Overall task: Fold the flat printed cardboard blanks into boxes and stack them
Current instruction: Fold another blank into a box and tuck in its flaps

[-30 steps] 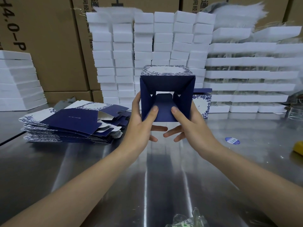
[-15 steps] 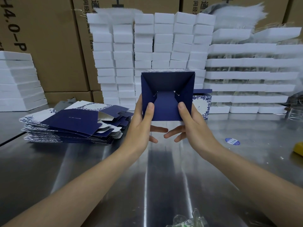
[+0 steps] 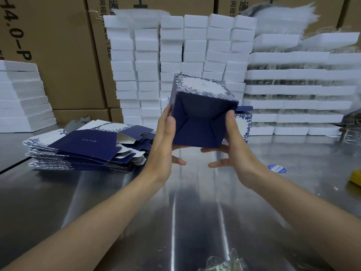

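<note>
A navy box with a white floral-printed top face is held up above the steel table, its folded navy end toward me. My left hand holds its left side, thumb on the near face. My right hand holds its right side, thumb up along the edge, fingers under the box. A pile of flat navy and white blanks lies on the table to the left. Behind my right hand stands a folded box, mostly hidden.
The steel table stretches toward me. Stacks of white foam blocks and white trays stand behind, before brown cartons. A blue sticker and a yellow object lie at right. Crumpled plastic sits near the bottom edge.
The end flaps of the box have closed; the opening seen before is gone. The box has tilted and turned, showing its white printed face on top. My thumbs moved out to the sides.
</note>
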`<state>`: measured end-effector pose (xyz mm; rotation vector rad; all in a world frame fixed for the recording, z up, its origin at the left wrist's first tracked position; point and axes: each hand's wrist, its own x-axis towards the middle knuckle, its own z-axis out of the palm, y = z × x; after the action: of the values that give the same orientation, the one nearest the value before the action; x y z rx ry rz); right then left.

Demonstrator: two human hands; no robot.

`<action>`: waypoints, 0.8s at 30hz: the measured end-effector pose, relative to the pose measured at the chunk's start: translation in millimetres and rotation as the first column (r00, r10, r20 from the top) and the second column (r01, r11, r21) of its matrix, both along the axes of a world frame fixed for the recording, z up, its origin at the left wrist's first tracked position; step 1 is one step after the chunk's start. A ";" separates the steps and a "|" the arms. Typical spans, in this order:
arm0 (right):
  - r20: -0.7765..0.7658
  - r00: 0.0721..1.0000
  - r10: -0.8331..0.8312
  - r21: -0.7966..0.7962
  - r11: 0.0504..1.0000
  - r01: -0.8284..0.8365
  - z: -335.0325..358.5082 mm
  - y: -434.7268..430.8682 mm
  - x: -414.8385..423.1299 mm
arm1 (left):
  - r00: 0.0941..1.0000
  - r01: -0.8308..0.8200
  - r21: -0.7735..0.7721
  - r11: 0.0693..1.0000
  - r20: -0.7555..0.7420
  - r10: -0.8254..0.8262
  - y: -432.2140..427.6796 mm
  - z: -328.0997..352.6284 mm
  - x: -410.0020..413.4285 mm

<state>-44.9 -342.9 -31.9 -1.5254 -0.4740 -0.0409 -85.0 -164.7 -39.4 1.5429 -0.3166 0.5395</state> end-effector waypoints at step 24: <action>0.296 0.955 -0.024 -0.158 0.985 0.073 -27.5 -6.3 17.7 | 0.986 0.009 0.155 0.988 -0.165 0.017 25.2 -14.6 18.2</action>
<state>-27.2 -349.2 -59.3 -1.7052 -0.6898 -0.2755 -66.7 -139.4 -54.0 1.7278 -0.2317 0.3938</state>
